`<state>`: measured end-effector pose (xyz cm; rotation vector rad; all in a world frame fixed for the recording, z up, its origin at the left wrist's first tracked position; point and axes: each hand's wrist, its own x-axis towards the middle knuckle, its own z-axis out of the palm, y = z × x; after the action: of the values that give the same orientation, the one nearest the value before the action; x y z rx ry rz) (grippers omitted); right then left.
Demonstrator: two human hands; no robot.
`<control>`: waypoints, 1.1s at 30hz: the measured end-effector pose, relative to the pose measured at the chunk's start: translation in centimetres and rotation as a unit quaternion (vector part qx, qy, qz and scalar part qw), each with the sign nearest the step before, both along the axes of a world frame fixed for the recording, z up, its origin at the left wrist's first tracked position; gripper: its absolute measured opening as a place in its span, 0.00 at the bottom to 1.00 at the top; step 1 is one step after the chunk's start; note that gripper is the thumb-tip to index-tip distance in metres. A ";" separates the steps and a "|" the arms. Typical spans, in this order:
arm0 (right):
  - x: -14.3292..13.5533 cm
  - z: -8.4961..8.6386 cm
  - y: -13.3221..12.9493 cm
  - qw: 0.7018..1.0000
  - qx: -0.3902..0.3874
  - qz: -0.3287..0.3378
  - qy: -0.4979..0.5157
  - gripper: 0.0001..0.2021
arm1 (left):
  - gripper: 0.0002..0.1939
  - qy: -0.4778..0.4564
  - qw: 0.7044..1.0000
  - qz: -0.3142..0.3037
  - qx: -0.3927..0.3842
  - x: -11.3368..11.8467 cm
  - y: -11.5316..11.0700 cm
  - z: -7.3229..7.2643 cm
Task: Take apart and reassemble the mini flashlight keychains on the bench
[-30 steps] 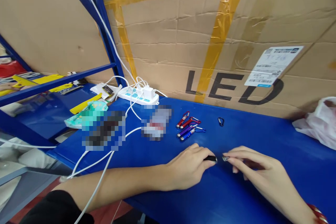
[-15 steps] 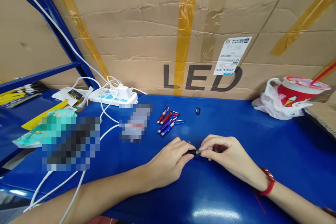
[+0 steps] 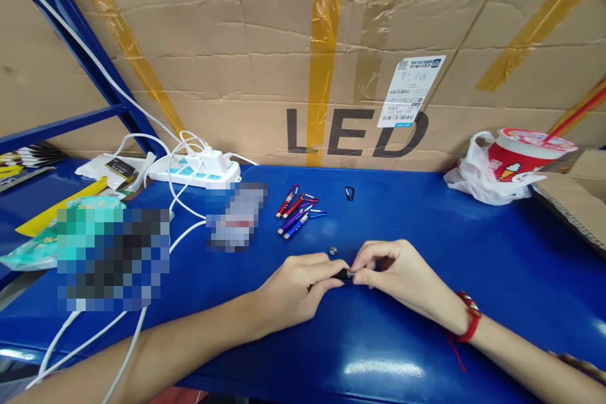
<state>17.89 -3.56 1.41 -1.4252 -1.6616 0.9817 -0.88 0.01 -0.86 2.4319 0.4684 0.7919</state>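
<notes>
My left hand [image 3: 303,281] pinches a small black tube [image 3: 343,274], which looks like the body of a keychain flashlight. At the tube's silver end, the closed fingertips of my right hand [image 3: 395,274] grip it; the exact part between them is too small to make out. Just behind the fingers, a small round silver piece [image 3: 333,251] lies on the blue tabletop. Farther back are several keychain flashlights with carabiner clips: red ones [image 3: 299,204], a purple one [image 3: 290,223] and a blue one [image 3: 297,227]. A loose black carabiner [image 3: 349,193] lies to their right.
A white power strip [image 3: 192,173] with plugs and cables stands at the back left. Blurred items and a teal bag [image 3: 33,252] lie at the left. At the right is a red and white cup [image 3: 516,161] in a plastic bag. A large cardboard box [image 3: 265,63] stands behind.
The view has shifted slightly, moving everything left and a little up. The small silver piece behind my fingers shows more fully now. Both hands keep their grip on the black tube.
</notes>
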 end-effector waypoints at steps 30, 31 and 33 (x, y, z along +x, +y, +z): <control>1.4 -0.4 -0.5 0.948 0.279 0.085 -0.132 0.08 | 0.06 0.025 0.981 0.021 -0.193 0.5 -0.3 0.2; 1.1 -0.5 -0.5 0.958 0.254 0.073 -0.108 0.08 | 0.04 0.021 0.979 0.026 -0.200 0.5 -0.3 0.1; 0.6 -0.5 -0.6 0.978 0.195 0.041 -0.064 0.07 | 0.01 0.004 0.979 0.037 -0.199 0.4 -0.3 -0.3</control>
<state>18.52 -4.19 0.90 -1.1834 -1.8947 0.5720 -0.44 -0.27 -1.13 2.0571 0.6560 0.6459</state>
